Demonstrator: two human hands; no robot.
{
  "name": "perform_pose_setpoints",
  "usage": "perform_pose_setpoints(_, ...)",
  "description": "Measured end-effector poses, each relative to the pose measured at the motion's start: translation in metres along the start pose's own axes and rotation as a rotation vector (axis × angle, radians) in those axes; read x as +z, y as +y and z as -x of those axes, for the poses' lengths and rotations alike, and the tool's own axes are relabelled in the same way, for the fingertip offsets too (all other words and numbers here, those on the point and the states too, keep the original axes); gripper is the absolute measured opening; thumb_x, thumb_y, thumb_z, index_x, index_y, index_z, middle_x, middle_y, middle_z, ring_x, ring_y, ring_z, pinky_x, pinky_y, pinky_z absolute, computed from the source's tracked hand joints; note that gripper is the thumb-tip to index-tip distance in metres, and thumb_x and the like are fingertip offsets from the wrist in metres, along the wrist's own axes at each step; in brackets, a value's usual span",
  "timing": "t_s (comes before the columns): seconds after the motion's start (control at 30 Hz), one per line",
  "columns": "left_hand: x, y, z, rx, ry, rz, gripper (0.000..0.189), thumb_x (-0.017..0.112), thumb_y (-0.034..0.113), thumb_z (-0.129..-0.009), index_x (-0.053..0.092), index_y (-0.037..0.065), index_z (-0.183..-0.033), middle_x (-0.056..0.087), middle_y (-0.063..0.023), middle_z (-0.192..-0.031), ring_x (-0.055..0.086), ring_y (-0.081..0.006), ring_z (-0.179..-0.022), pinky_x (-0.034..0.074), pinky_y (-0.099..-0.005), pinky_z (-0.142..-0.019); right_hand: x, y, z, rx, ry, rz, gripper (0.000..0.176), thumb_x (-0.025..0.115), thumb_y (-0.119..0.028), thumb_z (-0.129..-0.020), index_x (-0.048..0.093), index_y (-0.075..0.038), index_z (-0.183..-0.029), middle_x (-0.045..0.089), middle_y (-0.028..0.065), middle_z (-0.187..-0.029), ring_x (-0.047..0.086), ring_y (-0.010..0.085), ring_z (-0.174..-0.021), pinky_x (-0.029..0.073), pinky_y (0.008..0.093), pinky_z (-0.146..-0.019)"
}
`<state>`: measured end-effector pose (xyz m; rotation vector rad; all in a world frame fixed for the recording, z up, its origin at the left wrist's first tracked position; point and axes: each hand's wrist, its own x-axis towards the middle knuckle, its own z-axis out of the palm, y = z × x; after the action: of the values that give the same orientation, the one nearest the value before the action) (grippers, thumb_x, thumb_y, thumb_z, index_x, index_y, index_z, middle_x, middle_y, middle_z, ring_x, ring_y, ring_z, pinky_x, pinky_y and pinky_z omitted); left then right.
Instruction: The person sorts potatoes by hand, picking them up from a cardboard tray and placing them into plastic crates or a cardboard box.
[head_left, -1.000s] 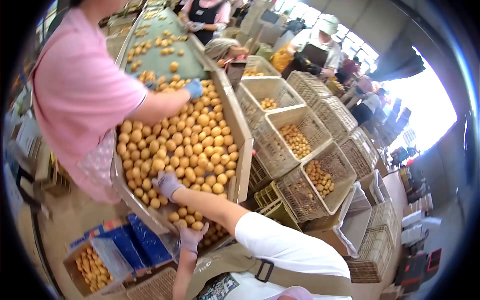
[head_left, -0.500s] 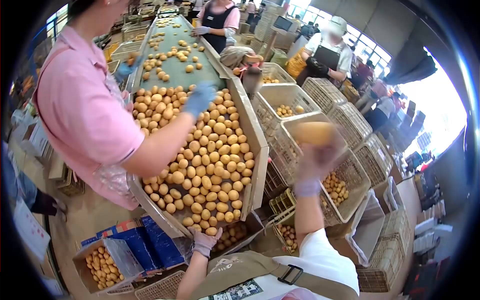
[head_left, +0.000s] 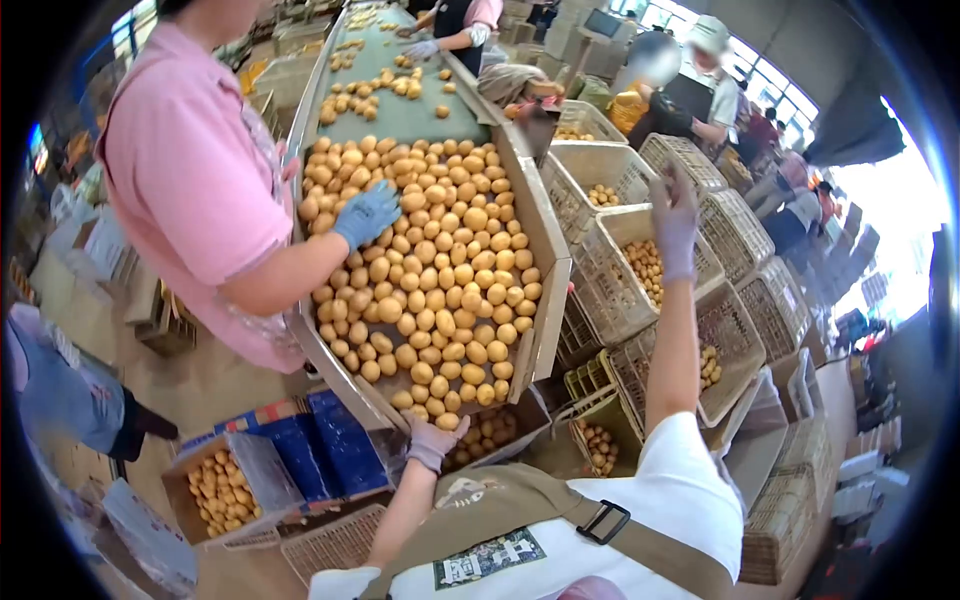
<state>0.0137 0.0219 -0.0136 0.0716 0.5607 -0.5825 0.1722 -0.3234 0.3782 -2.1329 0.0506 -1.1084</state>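
Round yellow-brown potatoes [head_left: 440,270] cover the lower part of a metal-edged sorting tray [head_left: 548,300]. At the tray's narrow front end is my gloved left hand [head_left: 435,440], its fingers apart against the lip and one potato [head_left: 447,421] lying by them. My gloved right hand [head_left: 675,215] is raised above the plastic crates on the right, fingers apart, with no potato visible in it. Below it, a crate [head_left: 625,315] holds smaller potatoes [head_left: 645,265]. A co-worker's blue-gloved hand [head_left: 368,215] rests on the potatoes at the tray's left side.
A co-worker in pink [head_left: 190,170] stands close at the left. Beyond the tray runs a green belt [head_left: 400,115] with scattered potatoes. Stacked crates [head_left: 735,235] line the right. A lined box of potatoes [head_left: 222,490] stands at lower left. Other people stand farther back.
My right hand has moved up and away over the crates; the potato seen in it is gone. The co-worker's blue-gloved hand has come down onto the potatoes. The view has shifted.
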Motion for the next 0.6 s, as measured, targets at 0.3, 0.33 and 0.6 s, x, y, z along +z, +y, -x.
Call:
perform_pose_setpoints(0.3,-0.001,-0.007,0.0,0.086,0.051,0.054,0.085,0.029,0.083,-0.086,0.034,0.029,-0.151,0.034,0.0036,-0.158,0.03,-0.0282,-0.145,0.031,-0.0676,-0.105,0.035,0.09,0.269,-0.269,-0.843,0.395,0.051,0.07,-0.032,-0.081,0.063,-0.017,-0.128,0.051,0.0227,-0.138,0.048,0.0452,-0.125,0.04,0.053,-0.103)
perform_pose_setpoints(0.33,0.001,-0.007,0.002,0.079,0.013,0.065,0.085,0.029,0.083,-0.086,0.032,0.029,-0.152,0.034,0.003,-0.158,0.03,-0.029,-0.145,0.031,-0.068,-0.105,0.035,0.085,0.282,-0.318,-0.804,0.468,0.053,0.07,-0.032,-0.081,0.062,-0.019,-0.131,0.047,0.0239,-0.142,0.045,0.0464,-0.129,0.037,0.0547,-0.105)
perform_pose_setpoints(0.6,0.019,-0.011,0.007,0.145,0.218,0.037,0.084,0.026,0.08,-0.09,0.025,0.028,-0.155,0.031,0.0017,-0.16,0.03,-0.0326,-0.146,0.027,-0.0699,-0.107,0.05,0.041,0.301,-0.399,-0.816,0.194,0.041,0.069,-0.02,-0.08,0.064,-0.009,-0.119,0.06,0.0155,-0.123,0.054,0.0384,-0.119,0.042,0.0505,-0.1)
